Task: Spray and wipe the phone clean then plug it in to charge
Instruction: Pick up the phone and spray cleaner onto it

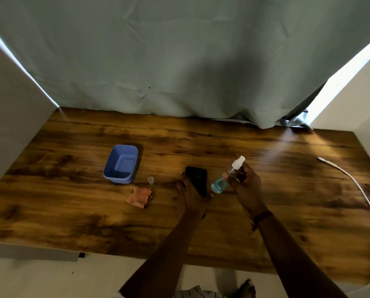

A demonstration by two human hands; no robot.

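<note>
I see left hand (190,195) gripping the phone (198,179) mid-frame | right hand (247,184) gripping the tilted spray bottle (221,182) just right of it | pink cloth (140,197), blue tub (120,164) left of centre | white cable (362,190) far right

wood table (72,201) w/ grey-green curtain (179,61) behind, pale floor (40,280).

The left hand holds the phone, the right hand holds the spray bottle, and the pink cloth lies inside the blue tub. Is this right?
Not quite. In the head view the pink cloth lies on the table next to the blue tub, not inside it. The left hand does hold the phone and the right hand the spray bottle.
</note>
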